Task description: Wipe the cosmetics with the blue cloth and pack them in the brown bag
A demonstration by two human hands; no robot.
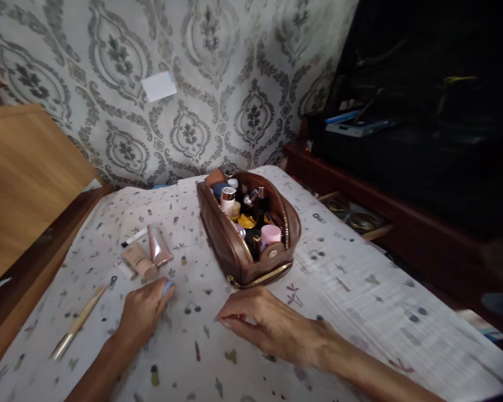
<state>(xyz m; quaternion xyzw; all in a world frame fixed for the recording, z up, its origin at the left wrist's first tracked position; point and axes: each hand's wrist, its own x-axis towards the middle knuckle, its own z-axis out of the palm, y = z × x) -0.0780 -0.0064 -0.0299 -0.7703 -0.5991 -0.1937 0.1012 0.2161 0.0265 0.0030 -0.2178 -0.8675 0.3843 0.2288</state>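
My left hand (pixel 140 310) is closed, with a small light-blue object (pixel 167 287) showing between thumb and fingers; its kind is mostly hidden. My right hand (pixel 262 315) is low over the cloth in front of the bag, fingers bent together, and nothing shows at the fingertips. A brown cosmetic bag (pixel 222 240) stands unzipped, filled with several items, among them a pink-lidded jar (pixel 270 235) and a bottle with a shiny cap (pixel 227 201). Beyond my left hand lie a beige tube (pixel 138 261) and a pinkish tube (pixel 160 245). A makeup brush (pixel 79 322) lies to the left.
A patterned white cloth (pixel 218 357) covers the surface. On the left a wooden panel (pixel 29 184) rises. To the right are a dark red wooden ledge (pixel 360 201), an open compartment with round golden items (pixel 362 221), and a large black screen (pixel 436 123).
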